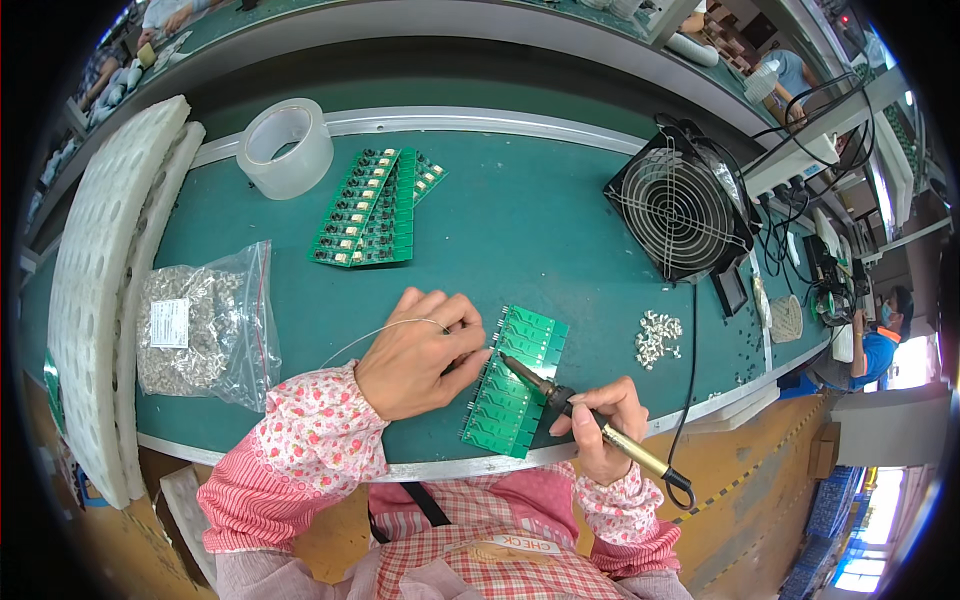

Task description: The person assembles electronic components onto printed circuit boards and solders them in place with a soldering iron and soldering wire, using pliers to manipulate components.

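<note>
A green circuit board panel (508,405) lies near the front edge of the green bench, with a row of pins along its left side. My right hand (606,425) grips a soldering iron (630,447) by its handle. The iron's tip meets the upper left part of the panel, close to my left fingertips. My left hand (420,355) is closed at the panel's left edge, pinching a thin solder wire (378,328) that trails over the back of the hand to the left. Its fingertips partly hide the spot at the iron's tip.
Several populated circuit boards (365,210) lie stacked beyond my left hand, near a roll of clear tape (285,150). A bag of small parts (200,325) and white foam trays (110,290) stand left. Right are loose white parts (658,338), a black fan (680,205) and the iron's cord (692,370).
</note>
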`<state>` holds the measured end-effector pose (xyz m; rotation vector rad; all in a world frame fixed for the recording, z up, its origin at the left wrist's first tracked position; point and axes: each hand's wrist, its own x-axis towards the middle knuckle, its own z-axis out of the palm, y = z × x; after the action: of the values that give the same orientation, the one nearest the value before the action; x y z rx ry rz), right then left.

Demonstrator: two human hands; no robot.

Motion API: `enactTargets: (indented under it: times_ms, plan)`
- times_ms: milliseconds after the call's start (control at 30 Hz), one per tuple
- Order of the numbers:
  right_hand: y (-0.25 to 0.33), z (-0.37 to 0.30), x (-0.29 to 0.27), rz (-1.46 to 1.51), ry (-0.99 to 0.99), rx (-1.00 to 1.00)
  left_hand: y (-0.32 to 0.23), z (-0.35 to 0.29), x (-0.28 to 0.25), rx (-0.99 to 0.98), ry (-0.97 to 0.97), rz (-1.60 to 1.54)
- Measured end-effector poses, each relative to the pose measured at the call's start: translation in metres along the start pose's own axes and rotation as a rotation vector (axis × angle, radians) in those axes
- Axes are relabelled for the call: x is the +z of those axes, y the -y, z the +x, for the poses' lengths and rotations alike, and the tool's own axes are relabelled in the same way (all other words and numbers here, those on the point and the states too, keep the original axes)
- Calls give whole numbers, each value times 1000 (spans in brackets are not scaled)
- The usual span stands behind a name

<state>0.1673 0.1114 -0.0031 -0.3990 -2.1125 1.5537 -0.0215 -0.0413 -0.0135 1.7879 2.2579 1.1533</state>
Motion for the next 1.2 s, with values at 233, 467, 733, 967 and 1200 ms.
enactTargets:
  times_ms: [233, 467, 733, 967, 1200]
  plan:
    - [0, -1, -1, -23, -9, -22, -2, 0, -1, 3, 20, 5]
    - [-1, -2, 0, -37, -45, 0, -1, 1, 1, -27, 6, -23]
    - [0, 2, -1, -56, 17, -17, -3, 2, 0, -20, 32, 15]
    - [-1, 3, 0, -51, 26, -34, -3, 3, 1, -27, 30, 21]
    - [0, -2, -1, -40, 17, -24, -5, 1, 2, -15, 13, 26]
